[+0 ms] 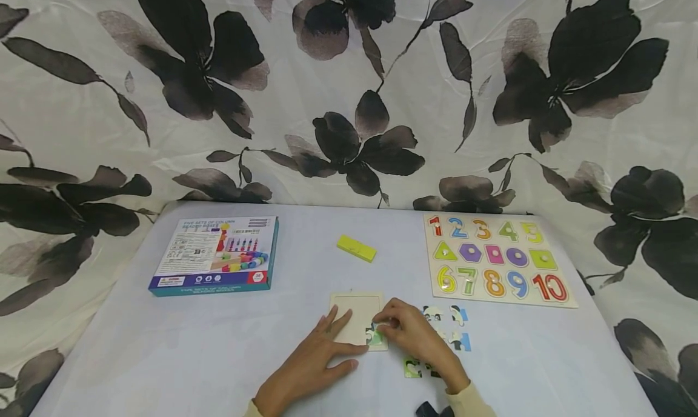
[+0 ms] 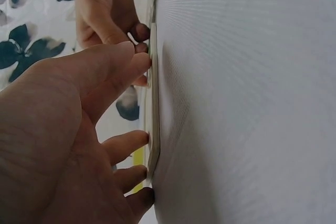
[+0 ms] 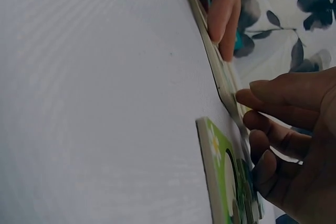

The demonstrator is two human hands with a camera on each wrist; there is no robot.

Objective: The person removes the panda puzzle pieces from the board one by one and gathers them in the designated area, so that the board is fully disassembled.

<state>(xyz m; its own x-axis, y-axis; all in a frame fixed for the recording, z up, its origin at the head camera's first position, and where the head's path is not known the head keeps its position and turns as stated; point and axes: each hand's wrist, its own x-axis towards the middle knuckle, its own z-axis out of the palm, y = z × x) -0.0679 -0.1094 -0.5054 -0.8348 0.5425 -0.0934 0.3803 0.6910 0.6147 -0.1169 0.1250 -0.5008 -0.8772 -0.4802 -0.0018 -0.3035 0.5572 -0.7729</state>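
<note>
A cream puzzle tray [image 1: 354, 308] lies on the table, with a green and black-and-white puzzle piece [image 1: 374, 338] in its lower right corner. My left hand [image 1: 322, 356] rests across the tray's left side with fingers spread, the index fingertip close to that corner piece. In the left wrist view, several fingertips of the left hand [image 2: 79, 124] touch the tray's edge [image 2: 154, 103]. Thumb and index finger of my right hand [image 1: 411, 329] pinch a small puzzle piece at the tray's right side, mostly hidden by the fingers. The right wrist view has this hand [image 3: 289, 135] over the tray.
Several loose panda puzzle pieces [image 1: 459, 316] lie right of the tray, and a green one [image 1: 412, 368] sits below the right hand. A number board [image 1: 504, 299] stands at the right, a boxed bead set [image 1: 215, 253] at the left, and a yellow block [image 1: 357, 248] behind the tray.
</note>
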